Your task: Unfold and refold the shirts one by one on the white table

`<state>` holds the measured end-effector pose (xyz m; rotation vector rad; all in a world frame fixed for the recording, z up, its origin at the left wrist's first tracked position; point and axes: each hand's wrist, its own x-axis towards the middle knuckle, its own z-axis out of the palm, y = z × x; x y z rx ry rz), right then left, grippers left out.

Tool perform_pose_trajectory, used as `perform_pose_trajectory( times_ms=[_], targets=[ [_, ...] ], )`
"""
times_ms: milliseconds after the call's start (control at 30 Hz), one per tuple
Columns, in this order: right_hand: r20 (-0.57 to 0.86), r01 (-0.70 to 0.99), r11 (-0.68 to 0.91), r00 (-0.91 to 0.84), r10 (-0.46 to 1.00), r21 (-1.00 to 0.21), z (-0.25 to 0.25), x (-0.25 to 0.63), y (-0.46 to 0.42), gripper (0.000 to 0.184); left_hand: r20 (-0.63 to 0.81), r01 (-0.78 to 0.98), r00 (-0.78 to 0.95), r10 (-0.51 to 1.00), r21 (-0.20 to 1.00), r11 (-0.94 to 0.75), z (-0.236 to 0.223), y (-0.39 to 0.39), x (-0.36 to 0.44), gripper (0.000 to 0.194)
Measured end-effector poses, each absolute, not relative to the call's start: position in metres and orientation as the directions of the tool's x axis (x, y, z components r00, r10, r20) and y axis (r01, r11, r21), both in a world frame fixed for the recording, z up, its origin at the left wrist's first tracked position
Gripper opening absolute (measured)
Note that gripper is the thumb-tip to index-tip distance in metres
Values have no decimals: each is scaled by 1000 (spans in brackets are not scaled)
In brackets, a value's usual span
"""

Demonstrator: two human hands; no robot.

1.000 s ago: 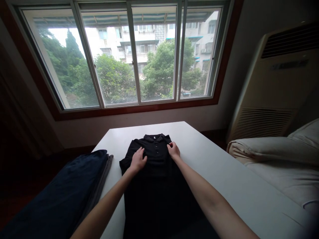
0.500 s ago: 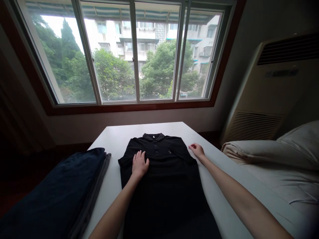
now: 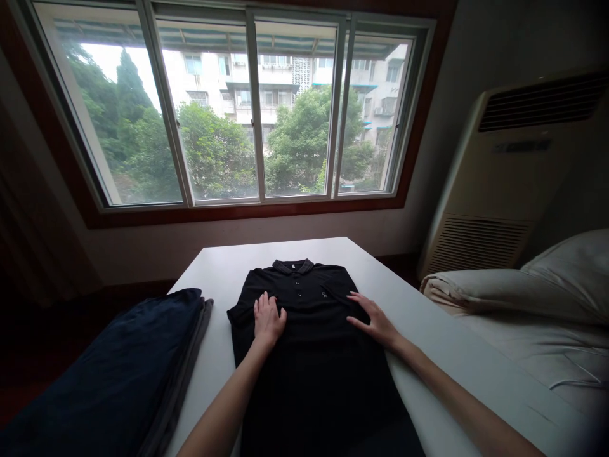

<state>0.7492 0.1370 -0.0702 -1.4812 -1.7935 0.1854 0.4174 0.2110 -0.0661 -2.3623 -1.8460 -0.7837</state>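
Observation:
A black polo shirt [image 3: 309, 368] lies front side up on the white table [image 3: 223, 260], its collar toward the window and its lower part running out of view at the bottom. My left hand [image 3: 269, 318] rests on the chest on the left side, fingers stretched out and holding nothing. Over the right side of the chest, by the sleeve, is my right hand [image 3: 375, 322], with thumb and fingers apart. Whether its fingertips press on the cloth I cannot tell. A small light logo shows just left of that hand.
Dark blue and grey folded clothes [image 3: 109, 368] lie along the table's left side. To the right stands a sofa [image 3: 533, 298] with pale cushions and a thin white cord. A floor-standing air conditioner [image 3: 485, 235] is in the corner, and a wide window [image 3: 257, 209] lies beyond the table.
My right hand has moved left from the table beside the right sleeve to over the shirt, and its fingers have spread. My left hand stays nearly in place. The view has tilted slightly.

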Motion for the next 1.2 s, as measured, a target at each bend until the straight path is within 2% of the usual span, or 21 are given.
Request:
perform_pose_trajectory(
  times_ms=[33, 100, 200, 300, 433, 500, 633, 700, 800, 900, 967, 1067, 1200],
  targets=[
    [467, 818, 302, -46, 883, -490, -72, 746, 131, 57, 411, 921, 165, 896, 262, -289, -66, 211, 418, 41],
    [451, 869, 248, -33, 892, -428, -74, 743, 127, 57, 394, 925, 165, 904, 256, -280, -67, 210, 419, 43],
    [426, 873, 173, 43, 904, -456, -76, 745, 132, 53, 345, 923, 162, 924, 279, -266, -64, 212, 417, 45],
    [388, 851, 140, 80, 918, -506, -79, 752, 138, 51, 342, 896, 132, 931, 361, -259, -51, 224, 397, 49],
    [365, 822, 87, 153, 918, -563, -82, 758, 142, 51, 426, 868, -131, 895, 485, -103, -19, 248, 328, 52],
    [373, 820, 76, 173, 911, -567, -84, 758, 144, 49, 415, 866, -220, 883, 499, -18, -2, 256, 288, 51],
    [387, 819, 85, 174, 906, -568, -85, 758, 144, 47, 389, 882, -234, 891, 470, 26, 14, 245, 246, 46],
    [401, 826, 99, 161, 902, -555, -83, 755, 142, 47, 427, 907, -162, 890, 419, -36, 11, 226, 256, 47],
    [485, 883, 155, 91, 870, -443, -73, 747, 137, 51, 452, 906, 162, 877, 285, -314, -6, 179, 296, 49],
    [528, 926, 253, -72, 846, -279, -60, 740, 135, 57, 322, 779, 495, 807, 247, -577, -26, 121, 335, 43],
    [508, 927, 279, -120, 853, -250, -53, 742, 139, 56, 222, 734, 573, 789, 290, -615, -31, 85, 346, 39],
    [540, 931, 109, 103, 835, -347, -50, 762, 149, 53, 170, 697, 622, 765, 326, -639, -27, 43, 337, 38],
    [553, 819, -205, 523, 649, -535, -59, 804, 156, 49, 205, 582, 740, 641, 283, -762, -15, 8, 308, 37]
  ],
)
